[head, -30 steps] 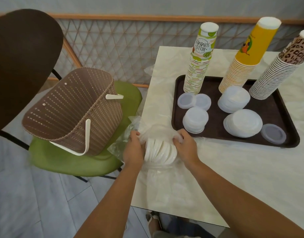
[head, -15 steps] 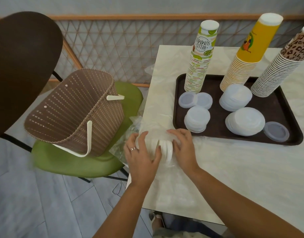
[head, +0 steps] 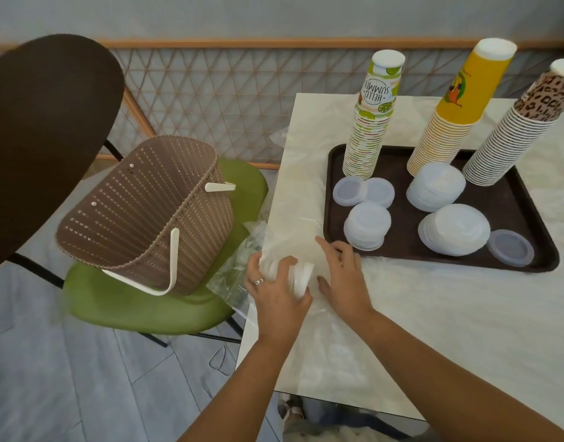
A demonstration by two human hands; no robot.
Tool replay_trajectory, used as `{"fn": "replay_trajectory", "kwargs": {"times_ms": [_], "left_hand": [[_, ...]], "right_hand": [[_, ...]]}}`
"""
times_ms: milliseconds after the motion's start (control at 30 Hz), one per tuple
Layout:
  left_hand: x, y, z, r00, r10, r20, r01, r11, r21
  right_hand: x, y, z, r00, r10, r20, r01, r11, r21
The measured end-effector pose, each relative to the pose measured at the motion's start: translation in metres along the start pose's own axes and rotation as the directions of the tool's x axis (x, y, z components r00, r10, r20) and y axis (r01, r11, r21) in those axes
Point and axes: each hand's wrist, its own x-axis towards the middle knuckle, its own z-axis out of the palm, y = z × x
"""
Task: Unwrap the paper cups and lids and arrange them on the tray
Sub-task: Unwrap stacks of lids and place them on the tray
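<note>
While my left hand point(head: 279, 293) curls its fingers over a sleeve of white lids point(head: 301, 279) lying on its side at the table's point(head: 433, 330) near-left corner, my right hand point(head: 344, 279) rests just beside the stack's other end, fingers bent and touching the clear plastic wrap point(head: 293, 247) that covers it; whether they pinch the film I cannot tell. More crumpled wrap spills off the edge to the left of my fingers. Just beyond my right fingertips sits the dark brown tray point(head: 535, 218), holding loose lid piles point(head: 454, 229) in front and three upside-down cup stacks behind: lime-print cups point(head: 371, 122), yellow cups point(head: 452, 122) and leopard-print cups point(head: 516, 132). Left of my left hand, a tipped brown basket point(head: 146, 215) rests on a green chair point(head: 165, 311).
</note>
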Motion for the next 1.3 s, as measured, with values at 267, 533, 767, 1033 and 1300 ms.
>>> {"fn": "replay_trajectory", "kwargs": {"times_ms": [267,533,767,1033,1300], "left_hand": [[0.011,0.001,-0.016,0.981,-0.109,0.159,0.150,0.949,-0.276],[0.016,-0.005,-0.027,0.960,-0.202,0.193,0.257,0.909,-0.328],[0.013,-0.006,-0.025,0.913,-0.111,0.393,0.204,0.958,-0.202],[0.027,-0.018,-0.041,0.841,-0.212,0.497,0.483,0.707,-0.516],[0.049,0.015,-0.073,0.961,-0.113,0.252,0.259,0.683,-0.683]], "right_hand": [[-0.007,0.009,0.000,0.982,-0.081,0.173,0.077,0.997,0.029],[-0.013,0.009,0.002,0.993,-0.024,0.118,0.038,0.992,-0.117],[-0.014,0.003,0.002,0.995,-0.052,0.090,0.068,0.981,-0.183],[-0.013,0.005,-0.002,0.980,0.041,0.197,-0.011,0.988,-0.152],[-0.002,-0.014,-0.027,0.985,0.040,-0.169,-0.022,0.994,0.105]]}}
